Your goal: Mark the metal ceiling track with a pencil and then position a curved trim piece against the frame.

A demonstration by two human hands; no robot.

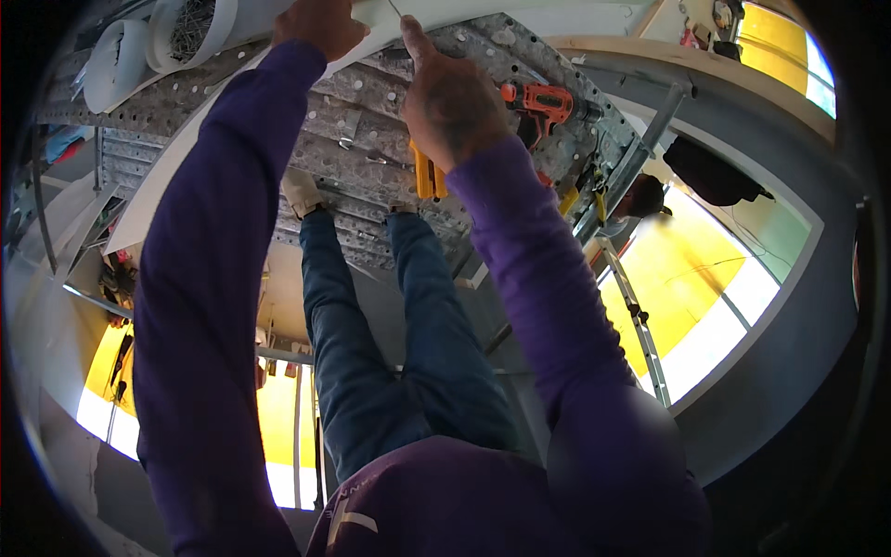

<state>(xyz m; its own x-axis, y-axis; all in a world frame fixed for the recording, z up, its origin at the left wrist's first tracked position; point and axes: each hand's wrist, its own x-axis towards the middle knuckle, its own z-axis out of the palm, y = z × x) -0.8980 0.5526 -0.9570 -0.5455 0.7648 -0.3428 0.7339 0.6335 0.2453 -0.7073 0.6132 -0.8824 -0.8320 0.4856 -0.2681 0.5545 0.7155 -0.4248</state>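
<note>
My left hand [318, 28] is at the top edge, against a long white strip or panel edge [382, 35]; its thumb points right and its other fingers are partly cut off by the frame. To its right, my right hand [455, 107] stretches its index finger up to a thin rod or tip [394, 8] at the white surface. Its other fingers curl underneath, mostly hidden. A yellow tool [429, 174] with two long yellow parts sticks out below the palm; its kind cannot be made out. An orange-red cordless drill [543, 102] lies on the platform beside my right hand.
I stand on a perforated metal scaffold platform [357, 107] with a railing tube [640, 153]. White buckets, one holding many screws or nails [193, 30], sit at the upper left. Small metal pieces [349, 130] lie on the boards. A ladder [636, 316] and a person [640, 198] are below right.
</note>
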